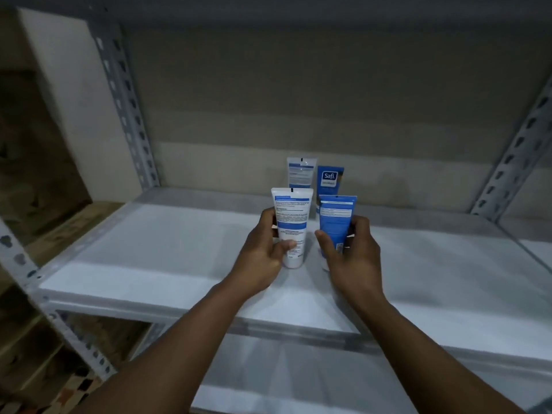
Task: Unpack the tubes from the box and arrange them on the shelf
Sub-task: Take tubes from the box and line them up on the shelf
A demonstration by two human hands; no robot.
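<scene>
Two hands reach over the white shelf (149, 249). The left hand (263, 252) has its grip clamped on a white tube (291, 216), with the thumb across its front. The right hand (349, 255) has its grip clamped on a blue tube (336, 216). Both tubes are upright, cap down, side by side but apart. Behind them stand a rear white tube (301, 173) and a rear blue tube (330, 179), just beside each other.

A white tube (291, 222) stood upright, cap down, at the middle of the shelf (149, 249), gripped by the left hand (263, 258). Just beside it, a blue tube (336, 222) stood upright in the right hand (349, 258). Behind them, nearer the back edge, a rear white tube (301, 173) and a Safi tube (329, 179) stood side by side.
</scene>
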